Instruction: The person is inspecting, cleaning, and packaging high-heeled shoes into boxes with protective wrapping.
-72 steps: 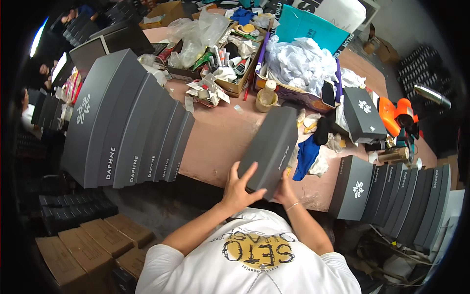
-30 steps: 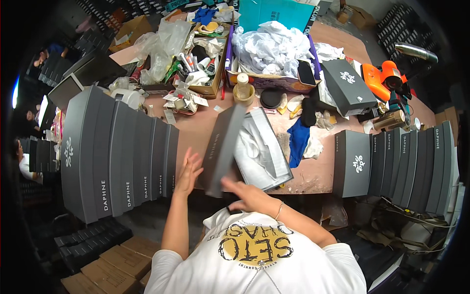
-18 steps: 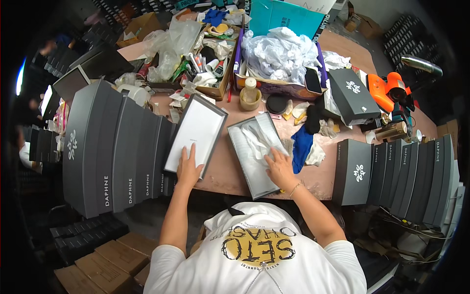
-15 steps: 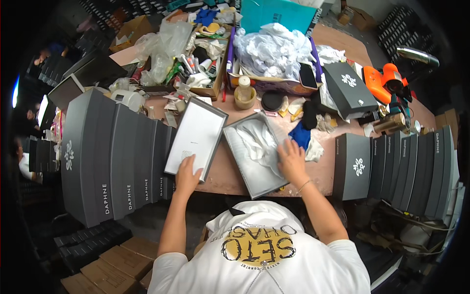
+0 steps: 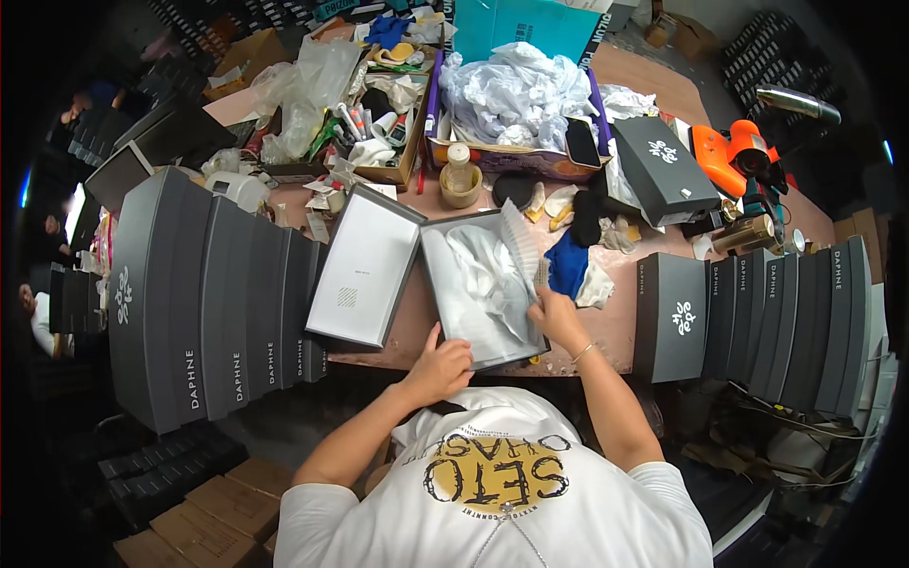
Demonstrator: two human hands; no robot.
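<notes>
An open grey shoe box [image 5: 454,336] lies on the brown table in front of me, lined with white tissue paper [image 5: 478,284]. Its lid [image 5: 363,265] lies upside down to the left, white inside. My left hand [image 5: 440,364] grips the box's near edge. My right hand [image 5: 557,317] pinches a sheet of the tissue paper and lifts it over the box's right side. What lies under the paper is hidden.
Rows of upright grey boxes stand at the left [image 5: 213,293] and the right [image 5: 757,312]. Behind are a carton of crumpled white paper [image 5: 516,95], a tape roll with a bottle [image 5: 459,180], a blue cloth [image 5: 568,265], a grey box [image 5: 663,170] and an orange tool [image 5: 734,156].
The closed box was opened and its lid laid upside down on the left. My left hand went from the lid to the box's near edge. My right hand now lifts the tissue paper.
</notes>
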